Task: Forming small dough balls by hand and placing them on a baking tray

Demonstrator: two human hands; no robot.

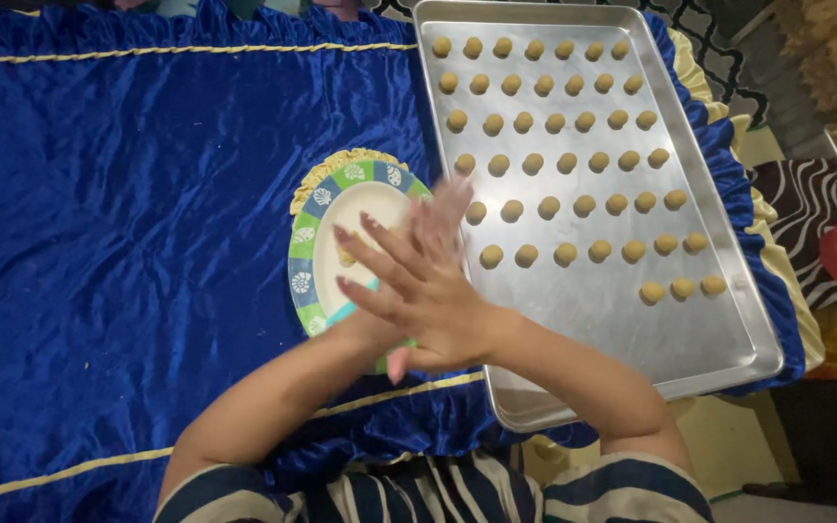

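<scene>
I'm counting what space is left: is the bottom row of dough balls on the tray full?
No: the last row of dough balls has only three, at its right end, leaving bare tray beside them.

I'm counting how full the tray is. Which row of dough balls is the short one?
The row nearest the person on the tray: three dough balls, all at its right end. Every other row runs across with seven.
</scene>
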